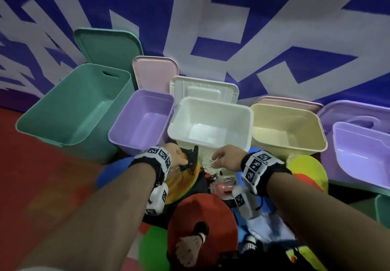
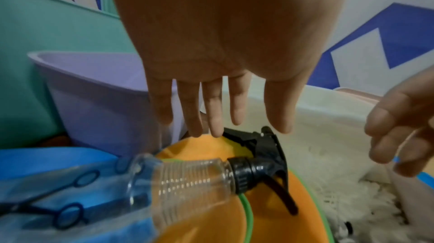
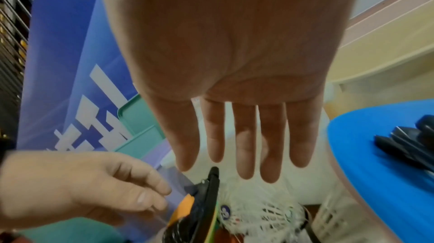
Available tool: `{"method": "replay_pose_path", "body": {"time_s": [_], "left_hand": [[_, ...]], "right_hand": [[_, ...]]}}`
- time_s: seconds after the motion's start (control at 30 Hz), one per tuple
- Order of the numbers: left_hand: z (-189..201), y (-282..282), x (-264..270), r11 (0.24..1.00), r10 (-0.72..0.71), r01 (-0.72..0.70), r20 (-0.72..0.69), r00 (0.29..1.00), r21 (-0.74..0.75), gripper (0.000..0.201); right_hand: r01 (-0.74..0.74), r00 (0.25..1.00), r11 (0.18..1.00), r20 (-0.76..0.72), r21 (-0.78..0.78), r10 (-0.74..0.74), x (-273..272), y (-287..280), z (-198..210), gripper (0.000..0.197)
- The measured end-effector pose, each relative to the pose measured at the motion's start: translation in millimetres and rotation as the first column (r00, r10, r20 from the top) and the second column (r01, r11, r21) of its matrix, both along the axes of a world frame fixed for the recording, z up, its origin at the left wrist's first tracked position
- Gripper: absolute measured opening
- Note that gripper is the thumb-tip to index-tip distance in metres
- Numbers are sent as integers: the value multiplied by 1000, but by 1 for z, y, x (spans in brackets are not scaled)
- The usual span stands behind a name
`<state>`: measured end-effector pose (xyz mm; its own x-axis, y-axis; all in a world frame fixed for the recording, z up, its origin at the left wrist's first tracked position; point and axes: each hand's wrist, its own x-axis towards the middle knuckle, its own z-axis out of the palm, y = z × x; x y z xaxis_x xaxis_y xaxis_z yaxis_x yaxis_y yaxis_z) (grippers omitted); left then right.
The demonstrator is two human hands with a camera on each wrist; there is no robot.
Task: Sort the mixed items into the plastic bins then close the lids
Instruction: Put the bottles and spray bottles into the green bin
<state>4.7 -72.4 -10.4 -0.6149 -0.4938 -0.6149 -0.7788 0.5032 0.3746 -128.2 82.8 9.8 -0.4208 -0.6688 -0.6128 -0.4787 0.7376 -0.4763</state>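
Left hand (image 2: 211,46) hangs slack-fingered over the spray bottle (image 2: 187,182); right hand (image 3: 234,61) seems slack too, above shuttlecocks (image 3: 258,211), before the white bin (image 1: 211,121)

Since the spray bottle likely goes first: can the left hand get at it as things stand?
Probably yes. The left hand hangs open just over the spray bottle, fingertips near its black trigger head. The bottle lies on top of an orange disc, nothing covering it. The right hand is off to the side.
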Motion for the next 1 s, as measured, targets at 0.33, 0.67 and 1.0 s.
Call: {"method": "replay_pose_path", "body": {"time_s": [0.33, 0.67, 1.0], "left_hand": [[-34, 1, -3, 976, -204, 207, 43, 978, -73, 34], [-53, 3, -4, 981, -179, 180, 18, 984, -78, 41], [-52, 5, 1, 965, -226, 233, 66, 972, -121, 43]], "right_hand": [[-238, 953, 950, -139, 204, 268, 15, -2, -24, 42], [-386, 835, 822, -220, 419, 504, 14, 2, -44, 17], [-539, 610, 667, -309, 514, 730, 20, 18, -60, 33]]}}
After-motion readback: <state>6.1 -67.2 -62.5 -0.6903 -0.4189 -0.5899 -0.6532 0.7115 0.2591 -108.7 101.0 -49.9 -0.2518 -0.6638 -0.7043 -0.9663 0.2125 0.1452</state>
